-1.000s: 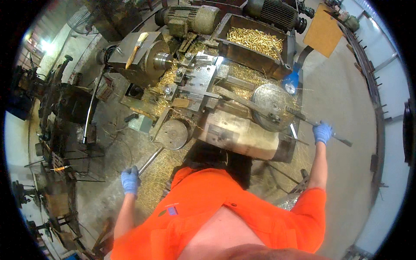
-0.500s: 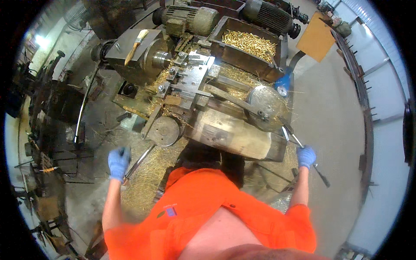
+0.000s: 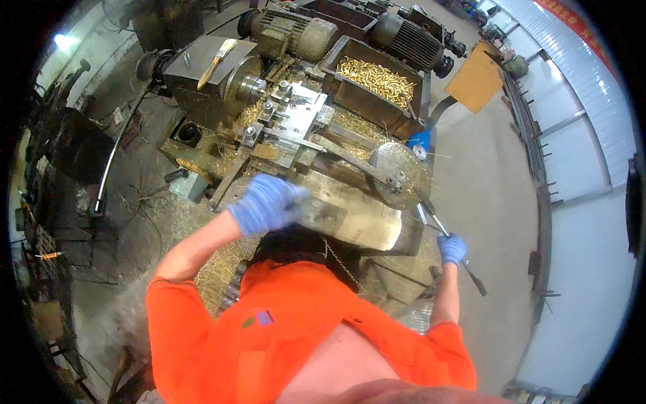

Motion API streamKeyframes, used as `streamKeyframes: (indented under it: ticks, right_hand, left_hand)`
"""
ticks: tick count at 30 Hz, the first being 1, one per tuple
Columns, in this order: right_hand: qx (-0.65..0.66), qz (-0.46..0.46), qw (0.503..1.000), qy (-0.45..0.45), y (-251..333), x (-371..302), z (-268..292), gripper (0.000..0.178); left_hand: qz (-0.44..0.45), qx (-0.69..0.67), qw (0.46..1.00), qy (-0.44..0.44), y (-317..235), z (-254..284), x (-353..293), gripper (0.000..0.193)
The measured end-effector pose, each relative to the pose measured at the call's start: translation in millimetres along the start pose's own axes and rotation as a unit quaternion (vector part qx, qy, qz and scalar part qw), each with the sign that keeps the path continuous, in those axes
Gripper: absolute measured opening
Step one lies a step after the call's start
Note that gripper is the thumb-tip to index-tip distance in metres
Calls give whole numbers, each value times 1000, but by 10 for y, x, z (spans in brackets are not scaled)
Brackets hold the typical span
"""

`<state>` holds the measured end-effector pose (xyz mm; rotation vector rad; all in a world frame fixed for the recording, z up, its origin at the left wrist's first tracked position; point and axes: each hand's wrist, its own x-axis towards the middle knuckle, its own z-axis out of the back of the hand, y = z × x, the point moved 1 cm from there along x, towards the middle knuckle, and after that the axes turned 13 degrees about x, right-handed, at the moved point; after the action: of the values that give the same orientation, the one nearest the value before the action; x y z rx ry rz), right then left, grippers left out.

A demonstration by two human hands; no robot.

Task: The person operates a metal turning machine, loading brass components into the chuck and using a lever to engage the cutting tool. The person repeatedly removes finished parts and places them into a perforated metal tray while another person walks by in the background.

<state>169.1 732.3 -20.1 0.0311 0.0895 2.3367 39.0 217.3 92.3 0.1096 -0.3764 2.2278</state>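
Note:
My right hand (image 3: 451,249), in a blue glove, is wrapped round a metal lever (image 3: 441,225) with a dark end. The lever runs up to a round metal disc (image 3: 397,172) on the right of a small lathe-like machine. My left hand (image 3: 264,204), also gloved, hovers in front of the machine at the near left end of its bare metal bed (image 3: 353,212); its fingers are smeared by motion. Beyond it lies the metal tool slide (image 3: 296,118) with bolted clamps. A round chuck (image 3: 250,87) faces the slide from the left.
A dark metal bin (image 3: 404,124) holds many small brass pieces (image 3: 377,77). A paintbrush (image 3: 215,64) lies on the headstock (image 3: 192,74). Two motors stand behind, one a grey motor (image 3: 296,34). Brass shavings cover the machine and the floor. A tan board (image 3: 474,77) stands at the right.
My left hand has risen from beside the lower left lever and moved right, over the machine's near side. My right hand stays on its lever. The whole view has shifted slightly.

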Motion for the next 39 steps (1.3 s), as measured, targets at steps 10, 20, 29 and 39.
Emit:
streamKeyframes:
  ticks: [10,20,29,39]
  right_hand:
    - [-78,-51,995,21,-1023,-103,133,41]
    - [-106,-76,990,57,-1900,105,-13,35]
    - [-89,-94,991,33,-1936,-30,-58,31]
    - [-85,-130,985,78,-1709,-262,102,40]
  left_hand:
    - [348,162,920,-73,832,325,-1302,24]
    - [358,21,916,178,571,-457,-1529,39]
    - [344,14,918,200,681,-597,-1494,35]
    - [344,-15,919,194,660,-515,-1458,34]
